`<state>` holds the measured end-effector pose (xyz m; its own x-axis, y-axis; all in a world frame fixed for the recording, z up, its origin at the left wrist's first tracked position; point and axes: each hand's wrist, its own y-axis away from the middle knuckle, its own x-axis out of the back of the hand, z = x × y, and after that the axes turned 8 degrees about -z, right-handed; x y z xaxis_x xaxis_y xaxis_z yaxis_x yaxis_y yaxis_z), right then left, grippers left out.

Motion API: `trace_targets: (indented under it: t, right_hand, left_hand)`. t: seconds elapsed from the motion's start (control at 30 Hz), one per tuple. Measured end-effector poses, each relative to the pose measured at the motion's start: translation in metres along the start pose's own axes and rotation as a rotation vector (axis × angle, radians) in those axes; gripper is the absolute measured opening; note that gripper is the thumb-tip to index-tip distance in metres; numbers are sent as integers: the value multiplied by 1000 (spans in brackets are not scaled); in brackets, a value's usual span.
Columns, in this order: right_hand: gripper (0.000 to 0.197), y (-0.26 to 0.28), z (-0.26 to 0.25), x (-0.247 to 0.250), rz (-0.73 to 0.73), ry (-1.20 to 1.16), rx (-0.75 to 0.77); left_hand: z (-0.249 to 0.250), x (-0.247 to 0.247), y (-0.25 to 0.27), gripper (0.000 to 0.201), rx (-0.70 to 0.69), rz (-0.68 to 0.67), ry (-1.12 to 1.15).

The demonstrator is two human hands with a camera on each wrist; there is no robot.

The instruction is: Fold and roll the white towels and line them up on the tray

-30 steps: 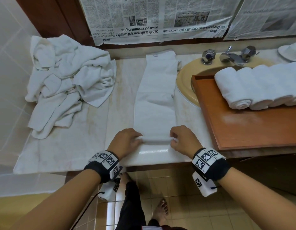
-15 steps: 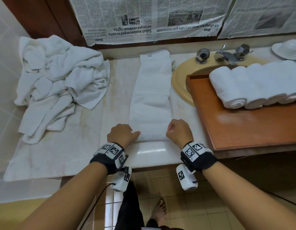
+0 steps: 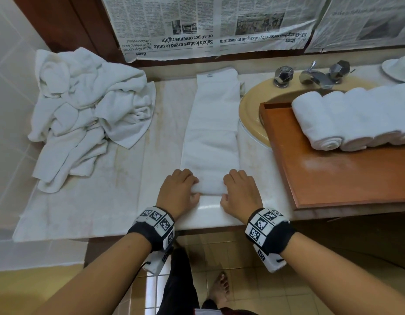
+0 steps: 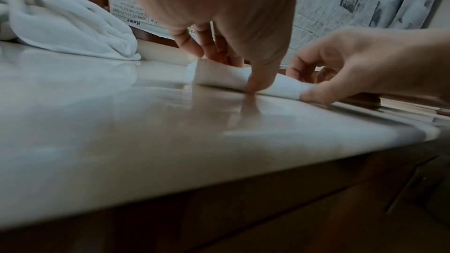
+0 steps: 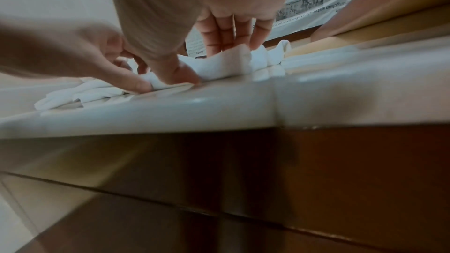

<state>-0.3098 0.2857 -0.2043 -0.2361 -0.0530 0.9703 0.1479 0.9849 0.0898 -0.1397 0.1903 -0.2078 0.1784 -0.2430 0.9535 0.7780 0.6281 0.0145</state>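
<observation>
A white towel (image 3: 211,133), folded into a long strip, lies on the pale counter (image 3: 119,183) and runs away from me. Its near end is turned into a small roll (image 3: 211,188) (image 4: 224,75) (image 5: 219,66). My left hand (image 3: 181,189) (image 4: 226,49) grips the roll's left end, fingers curled over it and thumb at the near side. My right hand (image 3: 239,189) (image 5: 209,51) grips the right end the same way. Several rolled white towels (image 3: 356,119) lie side by side on the wooden tray (image 3: 333,178) at the right.
A heap of loose white towels (image 3: 87,114) lies at the counter's back left. The tray sits over a beige basin (image 3: 251,112) with chrome taps (image 3: 315,75). Newspaper (image 3: 208,26) covers the wall behind. The counter's front edge is just below my wrists.
The roll at the towel's near end has grown thicker and moved slightly away from me; both hands stayed on its ends, turning it forward.
</observation>
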Motion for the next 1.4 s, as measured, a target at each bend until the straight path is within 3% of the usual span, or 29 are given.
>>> trace_targets:
  t: [0.1, 0.23, 0.43, 0.57, 0.7, 0.83, 0.97, 1.07, 1.23, 1.4]
  right_hand:
    - [32, 0, 6, 1, 5, -5, 55]
    - [18, -3, 15, 5, -49, -141, 48]
    - [15, 0, 26, 24, -235, -592, -135]
    - [10, 4, 27, 26, -253, -697, -265]
    - [5, -3, 22, 27, -191, -671, -381]
    - [9, -2, 9, 20, -45, -385, -392]
    - [16, 2, -6, 13, 60, -176, -183]
    - [24, 7, -15, 6, 81, -89, -112]
    - [34, 9, -17, 3, 61, 55, -73]
    - [41, 3, -14, 4, 69, 118, -61]
  left_hand:
    - [0, 1, -5, 33, 2, 3, -40]
    - [-5, 7, -7, 26, 86, -4, 113]
    - [-5, 19, -8, 20, 349, -156, 354]
    - [3, 19, -13, 23, 413, -251, 356]
    - [8, 16, -18, 21, 468, -217, 331]
    - [15, 12, -18, 19, 379, -80, 205]
    - [23, 0, -10, 15, 127, 26, 35]
    - [26, -5, 1, 18, 80, 79, 86]
    - [19, -4, 9, 41, 19, -39, 104]
    - [13, 2, -1, 41, -24, -77, 49]
